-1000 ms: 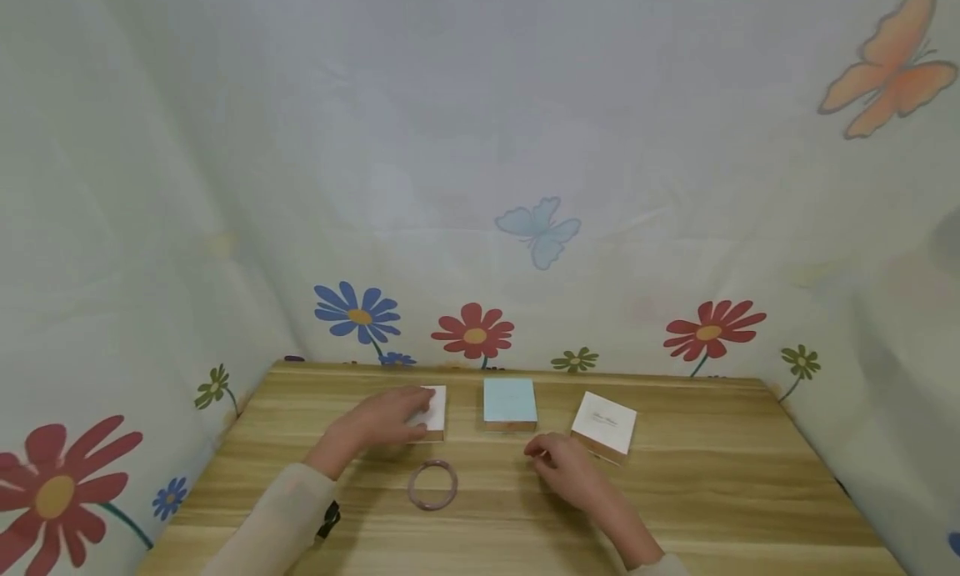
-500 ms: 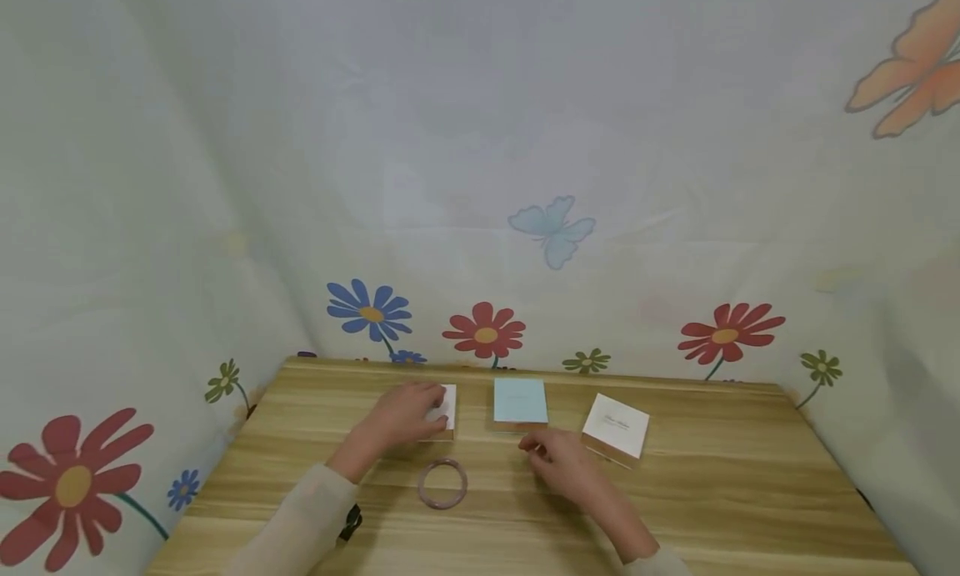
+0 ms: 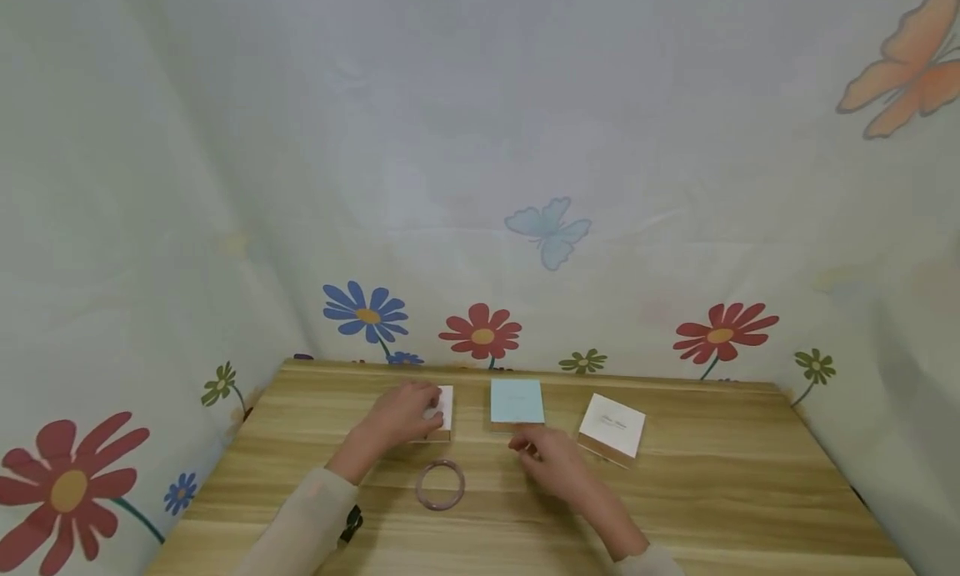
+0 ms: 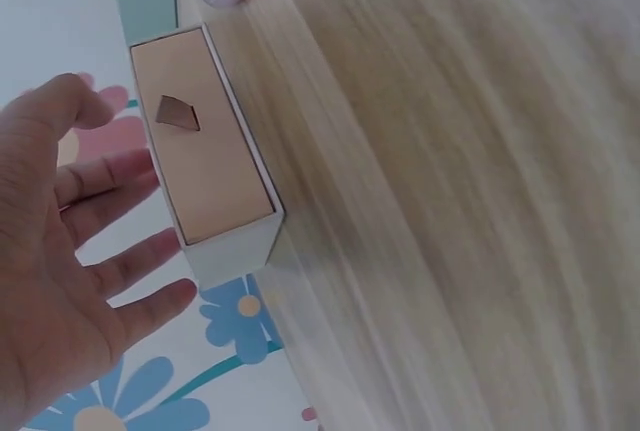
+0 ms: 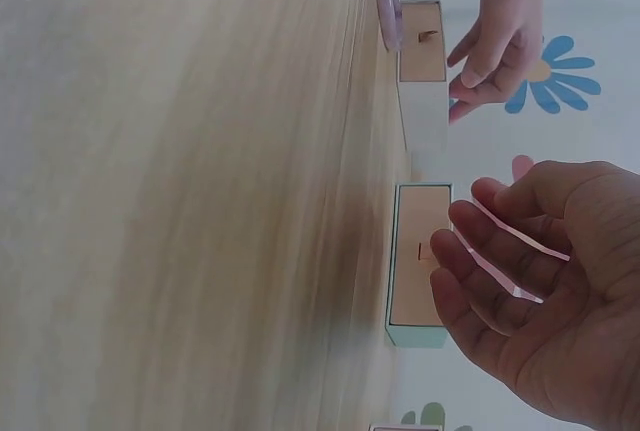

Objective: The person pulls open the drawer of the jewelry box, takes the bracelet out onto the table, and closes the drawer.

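Observation:
My left hand (image 3: 399, 415) hovers low over the left white box (image 3: 446, 411), its fingers loosely bent at the box's top. In the left wrist view that box shows a tan drawer front (image 4: 205, 151) with a small pull tab (image 4: 178, 113), and the fingertips reach the top face. My right hand (image 3: 553, 459) is just in front of the light blue box (image 3: 517, 399), with relaxed fingers and nothing in them. From the right wrist, the fingertips overlap the blue box's tan drawer front (image 5: 420, 281). A pinkish bangle (image 3: 440, 508) lies flat between the hands, nearer the person.
Another white box (image 3: 613, 422) with script lettering stands turned at an angle on the right. All three boxes are on a wood-grain table (image 3: 720, 493). Behind it hangs a cloth (image 3: 420, 184) printed with flowers and butterflies. A small black item (image 3: 351, 524) shows beside the left sleeve.
My right hand has shifted left, to the front of the light blue box. My left thumb has moved up closer to the white box. The head view has swung slightly; boxes and bangle stay put.

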### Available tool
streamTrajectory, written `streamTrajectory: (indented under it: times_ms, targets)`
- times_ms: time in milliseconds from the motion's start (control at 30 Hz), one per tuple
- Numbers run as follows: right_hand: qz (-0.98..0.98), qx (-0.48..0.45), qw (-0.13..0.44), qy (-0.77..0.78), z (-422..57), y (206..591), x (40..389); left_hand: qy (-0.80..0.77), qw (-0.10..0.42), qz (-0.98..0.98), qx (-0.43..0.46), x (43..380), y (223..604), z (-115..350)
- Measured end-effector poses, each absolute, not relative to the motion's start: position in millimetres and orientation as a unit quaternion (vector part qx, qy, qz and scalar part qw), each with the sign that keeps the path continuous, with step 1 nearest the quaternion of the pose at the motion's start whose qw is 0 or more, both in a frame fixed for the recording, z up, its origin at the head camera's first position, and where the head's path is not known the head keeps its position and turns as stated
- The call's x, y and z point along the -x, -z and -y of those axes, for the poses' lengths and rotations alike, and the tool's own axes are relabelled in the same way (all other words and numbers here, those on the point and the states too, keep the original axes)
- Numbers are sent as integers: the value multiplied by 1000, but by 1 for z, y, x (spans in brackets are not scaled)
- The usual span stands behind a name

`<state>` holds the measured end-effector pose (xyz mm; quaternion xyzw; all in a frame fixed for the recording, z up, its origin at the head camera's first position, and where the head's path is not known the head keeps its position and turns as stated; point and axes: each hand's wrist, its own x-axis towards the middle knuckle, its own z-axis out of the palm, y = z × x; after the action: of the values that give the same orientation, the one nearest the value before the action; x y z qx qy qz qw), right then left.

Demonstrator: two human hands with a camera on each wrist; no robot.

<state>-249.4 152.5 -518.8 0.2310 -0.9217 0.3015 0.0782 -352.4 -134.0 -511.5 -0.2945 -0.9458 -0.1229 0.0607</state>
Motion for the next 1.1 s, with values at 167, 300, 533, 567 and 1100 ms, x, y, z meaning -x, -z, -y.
streamTrajectory:
  times_ms: [167,300,533,567,1100]
  targets:
    - [921,-232,75,-304,-154,520,250,116,58,945,300,353,511,135]
    - [920,-224,72,-312,-154,520,249,107,67,942,312,352,509,132]
    - [920,-220,64,-317,-155,520,248,124,72,938,315,351,505,119]
    - [920,-222,66,-316,-156,521,248,133,64,939,312,351,504,116]
    - [922,-223,81,-306,-160,525,252,176,33,927,329,357,499,75]
